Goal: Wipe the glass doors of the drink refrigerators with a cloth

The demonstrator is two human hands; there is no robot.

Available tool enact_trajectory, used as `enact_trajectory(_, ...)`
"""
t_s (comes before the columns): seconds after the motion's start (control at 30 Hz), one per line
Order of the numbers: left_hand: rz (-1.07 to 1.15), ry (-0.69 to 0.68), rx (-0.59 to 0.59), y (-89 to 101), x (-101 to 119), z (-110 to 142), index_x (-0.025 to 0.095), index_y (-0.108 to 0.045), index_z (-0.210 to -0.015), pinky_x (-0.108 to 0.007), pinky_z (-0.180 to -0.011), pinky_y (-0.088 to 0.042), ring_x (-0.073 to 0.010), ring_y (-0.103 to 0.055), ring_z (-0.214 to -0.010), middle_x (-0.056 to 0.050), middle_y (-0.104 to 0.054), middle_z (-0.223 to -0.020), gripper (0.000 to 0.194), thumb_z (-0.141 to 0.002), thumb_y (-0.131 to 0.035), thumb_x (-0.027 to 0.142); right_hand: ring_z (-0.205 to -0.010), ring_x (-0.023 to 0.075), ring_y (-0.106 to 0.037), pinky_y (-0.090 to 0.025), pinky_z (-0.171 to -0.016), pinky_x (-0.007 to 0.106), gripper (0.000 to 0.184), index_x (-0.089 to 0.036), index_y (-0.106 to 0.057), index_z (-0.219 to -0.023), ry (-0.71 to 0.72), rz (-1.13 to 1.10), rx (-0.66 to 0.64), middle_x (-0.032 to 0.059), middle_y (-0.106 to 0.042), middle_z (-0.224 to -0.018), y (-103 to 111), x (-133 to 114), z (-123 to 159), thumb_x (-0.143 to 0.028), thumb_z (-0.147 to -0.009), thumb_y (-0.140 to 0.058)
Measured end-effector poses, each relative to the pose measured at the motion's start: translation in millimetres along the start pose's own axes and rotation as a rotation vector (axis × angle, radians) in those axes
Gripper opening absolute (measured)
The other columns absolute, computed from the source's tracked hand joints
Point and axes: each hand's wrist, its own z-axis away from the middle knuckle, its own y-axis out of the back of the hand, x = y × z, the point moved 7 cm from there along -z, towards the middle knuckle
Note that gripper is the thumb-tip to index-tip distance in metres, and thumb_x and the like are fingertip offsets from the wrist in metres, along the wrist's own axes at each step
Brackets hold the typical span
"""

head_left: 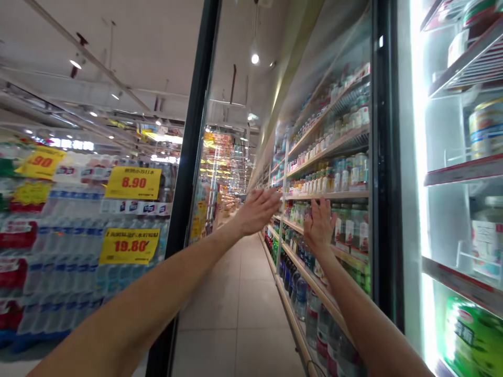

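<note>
Both arms reach forward in front of a tall glass door [243, 293] with a black frame. My left hand [260, 210] is stretched out flat with its fingers side by side, near the middle of the pane. To its right, my right hand [320, 225] is raised with its fingers extended and a little apart. Neither hand holds anything. I cannot tell whether the palms touch the glass. Shelves of bottles and cans [334, 175] show in the pane behind my right hand, either through it or as a reflection.
On the right a lit cooler holds cans [487, 128], bottles [487, 238] and a green pack [471, 335] on wire shelves. The door's black edge [192, 141] stands at left. Beyond it are stacked water bottles [66, 272] with yellow price signs [131, 183].
</note>
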Motion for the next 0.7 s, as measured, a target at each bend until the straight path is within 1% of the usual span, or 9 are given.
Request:
enact_trajectory(0.1,-0.041,0.304,0.072,13.7,-45.0,-7.4,0.014,-0.044,-0.121,-0.049,-0.107,-0.023,-0.0263,-0.021,-0.133,-0.011,-0.036,-0.139,0.036,-0.087,-0.037,0.024,-0.135,0.0255,-0.020,-0.019,-0.105,0.054,0.051,-0.023,-0.030,-0.137,0.002,0.005,-0.005,0.0101,-0.028,-0.145,-0.8,-0.1,0.3,-0.027,-0.085,-0.032)
enact_trajectory(0.17,-0.060,0.426,0.103,14.7,-56.6,-10.1,0.008,-0.042,-0.122,-0.055,-0.106,-0.020,-0.0324,-0.015,-0.134,-0.017,-0.031,-0.140,0.038,-0.087,-0.035,0.022,-0.135,0.0256,-0.020,-0.019,-0.105,0.054,0.051,-0.023,-0.030,-0.137,-0.007,0.011,-0.018,0.0101,-0.028,-0.145,-1.9,0.6,0.4,-0.028,-0.086,-0.031)
enact_trajectory(0.23,-0.037,0.325,0.036,1.7,-35.7,-16.7,0.010,-0.043,-0.122,-0.052,-0.107,-0.020,-0.0313,-0.016,-0.134,-0.015,-0.033,-0.139,0.038,-0.087,-0.036,0.021,-0.135,0.0254,-0.020,-0.019,-0.105,0.054,0.051,-0.022,-0.030,-0.137,-0.017,0.023,-0.031,0.0100,-0.028,-0.145,-3.1,1.4,0.6,-0.029,-0.086,-0.031)
enact_trajectory(0.33,0.050,-0.136,-0.150,-23.8,25.3,-22.7,0.017,-0.044,-0.122,-0.043,-0.108,-0.022,-0.0241,-0.024,-0.132,-0.007,-0.039,-0.138,0.036,-0.087,-0.035,0.019,-0.135,0.0248,-0.020,-0.019,-0.105,0.052,0.052,-0.021,-0.031,-0.137,-0.020,0.031,-0.028,0.0101,-0.028,-0.145,-3.6,2.4,1.4,-0.029,-0.086,-0.031)
enact_trajectory(0.37,0.068,-0.241,-0.182,-27.1,36.0,-22.6,0.018,-0.044,-0.122,-0.043,-0.108,-0.022,-0.0229,-0.025,-0.132,-0.006,-0.039,-0.137,0.036,-0.088,-0.034,0.019,-0.135,0.0247,-0.020,-0.019,-0.105,0.052,0.052,-0.021,-0.031,-0.136,-0.019,0.028,-0.023,0.0100,-0.028,-0.145,-3.5,2.6,1.7,-0.029,-0.086,-0.032)
enact_trajectory(0.43,0.056,-0.189,-0.148,-23.1,25.7,-27.9,0.018,-0.044,-0.122,-0.044,-0.108,-0.022,-0.0227,-0.024,-0.132,-0.006,-0.039,-0.137,0.036,-0.088,-0.033,0.020,-0.135,0.0247,-0.020,-0.018,-0.105,0.052,0.052,-0.021,-0.031,-0.136,-0.019,0.018,-0.014,0.0097,-0.029,-0.145,-3.5,3.2,2.3,-0.029,-0.086,-0.032)
enact_trajectory(0.57,-0.049,0.345,0.058,-2.0,-31.9,-30.0,0.015,-0.045,-0.123,-0.049,-0.107,-0.020,-0.0273,-0.019,-0.134,-0.010,-0.035,-0.140,0.038,-0.087,-0.034,0.021,-0.134,0.0249,-0.022,-0.018,-0.105,0.053,0.051,-0.022,-0.031,-0.136,-0.011,0.017,-0.007,0.0096,-0.030,-0.144,-3.8,2.9,2.8,-0.029,-0.085,-0.031)
enact_trajectory(0.63,-0.042,0.275,0.032,-7.1,-18.3,-27.8,0.016,-0.045,-0.123,-0.049,-0.108,-0.020,-0.0268,-0.020,-0.134,-0.010,-0.036,-0.139,0.038,-0.087,-0.033,0.021,-0.134,0.0250,-0.023,-0.018,-0.105,0.053,0.052,-0.022,-0.031,-0.136,-0.009,0.025,-0.002,0.0095,-0.030,-0.144,-3.8,2.6,2.9,-0.029,-0.085,-0.031)
enact_trajectory(0.7,0.007,-0.009,-0.070,-19.8,16.4,-23.5,0.017,-0.044,-0.123,-0.046,-0.108,-0.021,-0.0238,-0.023,-0.133,-0.008,-0.039,-0.138,0.038,-0.087,-0.033,0.020,-0.134,0.0249,-0.023,-0.019,-0.105,0.052,0.052,-0.021,-0.031,-0.136,-0.007,0.032,0.002,0.0093,-0.030,-0.144,-3.6,2.6,3.1,-0.029,-0.085,-0.031)
